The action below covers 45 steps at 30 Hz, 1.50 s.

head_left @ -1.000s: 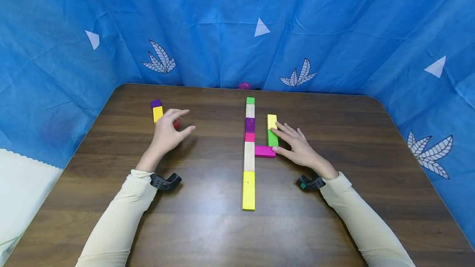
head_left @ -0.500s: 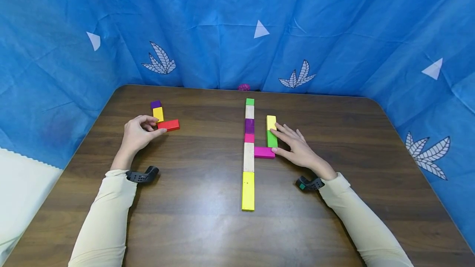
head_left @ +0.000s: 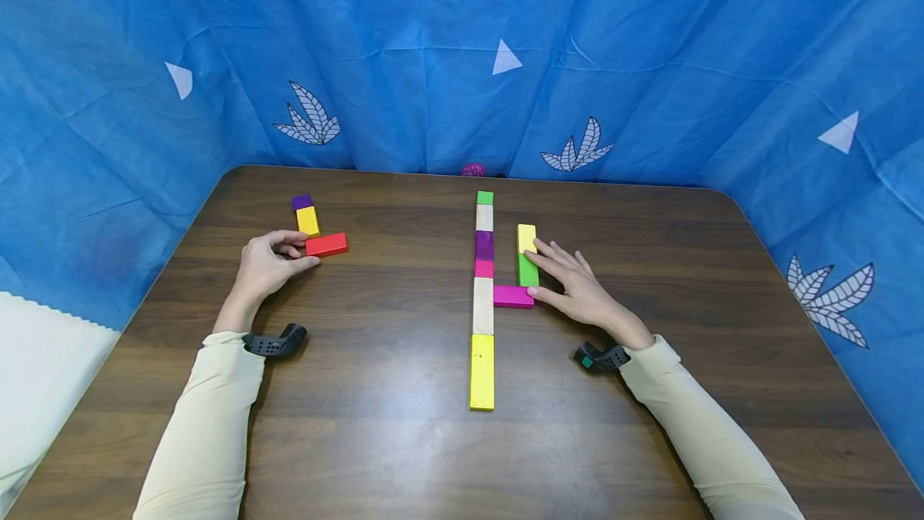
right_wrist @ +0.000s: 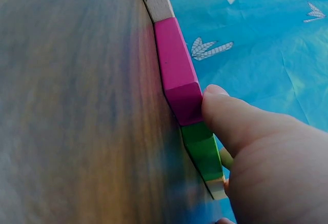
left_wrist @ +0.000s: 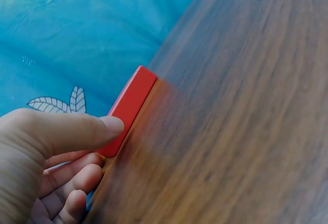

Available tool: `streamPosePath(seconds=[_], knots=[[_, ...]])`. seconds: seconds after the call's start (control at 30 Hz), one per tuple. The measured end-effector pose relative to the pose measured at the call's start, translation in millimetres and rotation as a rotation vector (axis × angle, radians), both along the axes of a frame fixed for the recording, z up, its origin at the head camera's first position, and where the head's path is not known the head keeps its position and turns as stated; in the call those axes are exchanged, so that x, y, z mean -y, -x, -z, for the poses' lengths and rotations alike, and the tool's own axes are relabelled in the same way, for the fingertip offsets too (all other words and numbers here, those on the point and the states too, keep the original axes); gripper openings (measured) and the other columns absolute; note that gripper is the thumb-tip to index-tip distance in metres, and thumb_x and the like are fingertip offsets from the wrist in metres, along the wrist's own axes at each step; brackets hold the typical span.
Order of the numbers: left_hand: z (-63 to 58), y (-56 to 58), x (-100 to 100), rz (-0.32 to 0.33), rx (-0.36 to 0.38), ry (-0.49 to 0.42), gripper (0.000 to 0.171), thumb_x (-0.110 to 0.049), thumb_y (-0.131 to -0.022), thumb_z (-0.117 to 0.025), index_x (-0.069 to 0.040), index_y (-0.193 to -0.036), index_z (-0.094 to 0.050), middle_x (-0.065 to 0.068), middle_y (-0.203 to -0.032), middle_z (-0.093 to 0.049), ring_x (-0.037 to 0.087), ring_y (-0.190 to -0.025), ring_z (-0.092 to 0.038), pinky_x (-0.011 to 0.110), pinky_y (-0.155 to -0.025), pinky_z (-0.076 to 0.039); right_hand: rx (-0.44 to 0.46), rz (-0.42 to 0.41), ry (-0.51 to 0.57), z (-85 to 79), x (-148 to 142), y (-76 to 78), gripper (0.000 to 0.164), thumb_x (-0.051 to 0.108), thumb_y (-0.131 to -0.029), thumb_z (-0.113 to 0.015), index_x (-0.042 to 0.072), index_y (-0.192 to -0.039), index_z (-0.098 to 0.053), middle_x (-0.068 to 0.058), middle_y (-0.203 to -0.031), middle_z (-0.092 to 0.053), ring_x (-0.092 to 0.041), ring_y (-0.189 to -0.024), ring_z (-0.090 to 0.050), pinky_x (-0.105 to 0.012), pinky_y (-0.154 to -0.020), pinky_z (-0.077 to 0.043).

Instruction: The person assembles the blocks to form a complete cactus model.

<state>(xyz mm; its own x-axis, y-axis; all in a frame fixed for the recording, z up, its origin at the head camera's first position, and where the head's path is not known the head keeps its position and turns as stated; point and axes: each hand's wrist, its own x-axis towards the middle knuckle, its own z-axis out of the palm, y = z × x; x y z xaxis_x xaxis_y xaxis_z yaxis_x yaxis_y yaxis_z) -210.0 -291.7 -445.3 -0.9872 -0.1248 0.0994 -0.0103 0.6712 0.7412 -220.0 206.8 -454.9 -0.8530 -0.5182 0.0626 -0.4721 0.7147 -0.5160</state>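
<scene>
At the left, my left hand (head_left: 261, 270) pinches the near-left end of a red block (head_left: 327, 245) between thumb and fingers. In the left wrist view the thumb lies across the red block (left_wrist: 134, 98), the other fingers curled below. A yellow block (head_left: 308, 221) and a purple block (head_left: 301, 201) lie just beyond it. My right hand (head_left: 581, 289) rests with relaxed, spread fingers against a short branch of blocks. Its thumb touches the end of a magenta block (head_left: 512, 297); its forefinger is at a green block (head_left: 528, 270), below a pale yellow block (head_left: 526, 237).
A long straight row of coloured blocks runs down the middle of the wooden table (head_left: 404, 440), ending in a long yellow block (head_left: 482, 371). The magenta block abuts a white block (head_left: 484, 306) in it. A blue curtain (head_left: 426, 46) hangs behind the table.
My left hand has moved left and down from above the small blocks to the red block's end, uncovering the red block. The right hand has stayed in place.
</scene>
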Motion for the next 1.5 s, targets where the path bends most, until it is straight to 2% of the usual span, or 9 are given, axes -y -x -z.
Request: streamPosePath(seconds=[0.17, 0.63, 0.9, 0.97, 1.17, 1.27, 1.4, 1.5], knots=[[-0.2, 0.3, 2.0, 0.014, 0.008, -0.009, 0.045, -0.023, -0.084, -0.078, 0.001, -0.120, -0.065, 0.019, -0.103, -0.065, 0.004, -0.078, -0.052, 0.011, -0.068, -0.040, -0.001, 0.000, 0.006, -0.2, 0.3, -0.3, 0.065, 0.037, -0.095, -0.063, 0.019, -0.152, -0.038, -0.007, -0.163, -0.021, -0.036, -0.151, -0.013, -0.067, -0.116, 0.001], [0.3, 1.9, 0.9, 0.000, 0.005, 0.004, 0.039, -0.019, -0.086, -0.075, 0.001, -0.119, -0.066, 0.018, -0.100, -0.066, 0.006, -0.077, -0.052, 0.011, -0.065, -0.040, 0.001, 0.007, 0.001, -1.7, 1.3, -1.3, 0.066, 0.038, -0.094, -0.064, 0.019, -0.151, -0.038, -0.008, -0.163, -0.022, -0.037, -0.151, -0.013, -0.067, -0.116, 0.000], [3.8, 2.9, 0.8, -0.009, -0.034, -0.037, 0.036, -0.012, -0.084, -0.076, 0.002, -0.116, -0.068, 0.016, -0.093, -0.069, -0.006, -0.068, -0.054, 0.007, -0.062, -0.045, 0.014, 0.016, -0.008, -3.0, 1.3, -1.9, 0.066, 0.039, -0.094, -0.064, 0.019, -0.152, -0.038, -0.007, -0.163, -0.021, -0.036, -0.151, -0.012, -0.067, -0.116, 0.001], [3.2, 2.8, -0.3, -0.010, -0.034, -0.065, 0.036, -0.012, -0.084, -0.077, 0.003, -0.116, -0.068, 0.012, -0.090, -0.070, -0.009, -0.067, -0.056, 0.006, -0.063, -0.046, 0.016, 0.016, -0.010, -3.4, 1.4, -2.0, 0.066, 0.038, -0.094, -0.063, 0.019, -0.152, -0.038, -0.007, -0.164, -0.021, -0.036, -0.151, -0.012, -0.066, -0.117, 0.001], [4.1, 5.1, -8.1, 0.013, -0.030, -0.196, 0.037, -0.008, -0.083, -0.076, 0.004, -0.116, -0.066, -0.021, -0.078, -0.062, -0.014, -0.069, -0.059, 0.005, -0.065, -0.048, 0.013, 0.015, -0.013, -3.7, 2.0, -1.8, 0.066, 0.038, -0.094, -0.063, 0.019, -0.151, -0.038, -0.007, -0.163, -0.022, -0.036, -0.151, -0.013, -0.066, -0.117, 0.001], [4.6, 7.5, -15.9, 0.029, -0.022, -0.231, 0.036, -0.007, -0.084, -0.076, 0.004, -0.116, -0.066, -0.025, -0.076, -0.060, -0.012, -0.070, -0.060, 0.006, -0.064, -0.048, 0.013, 0.015, -0.009, -3.8, 2.2, -1.5, 0.066, 0.037, -0.094, -0.064, 0.018, -0.151, -0.039, -0.007, -0.163, -0.022, -0.036, -0.151, -0.013, -0.066, -0.117, 0.001], [3.1, 10.5, -28.9, 0.052, -0.011, -0.237, 0.034, -0.008, -0.084, -0.075, 0.002, -0.116, -0.066, -0.019, -0.077, -0.062, -0.009, -0.069, -0.060, 0.007, -0.064, -0.049, 0.005, 0.013, -0.013, -3.6, 2.3, -0.8, 0.066, 0.037, -0.093, -0.064, 0.018, -0.151, -0.039, -0.008, -0.163, -0.022, -0.037, -0.151, -0.013, -0.067, -0.116, 0.001], [1.8, 13.6, -41.2, 0.072, -0.005, -0.236, 0.035, -0.008, -0.084, -0.075, 0.001, -0.117, -0.066, -0.005, -0.084, -0.067, -0.007, -0.070, -0.060, 0.008, -0.064, -0.049, -0.001, 0.011, -0.017, -3.1, 1.7, -0.5, 0.066, 0.037, -0.093, -0.065, 0.018, -0.151, -0.038, -0.007, -0.163, -0.022, -0.037, -0.151, -0.013, -0.067, -0.116, 0.000]])
